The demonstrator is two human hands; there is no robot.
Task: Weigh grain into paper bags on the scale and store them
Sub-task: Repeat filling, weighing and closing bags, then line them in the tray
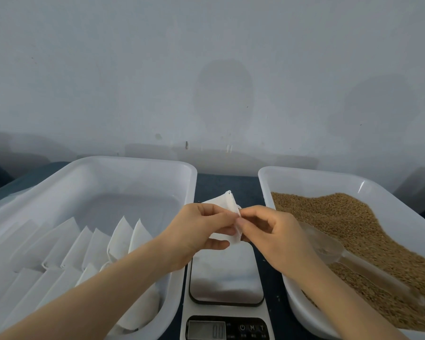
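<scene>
Between bag-filled tub [142,177] and grain tub [304,176], left hand [196,229] and right hand [277,236] pinch a paper bag [221,201].

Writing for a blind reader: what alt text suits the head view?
The left hand and right hand pinch a white paper bag above the scale. Left tray holds folded bags; right tray holds grain and a clear scoop.
</scene>
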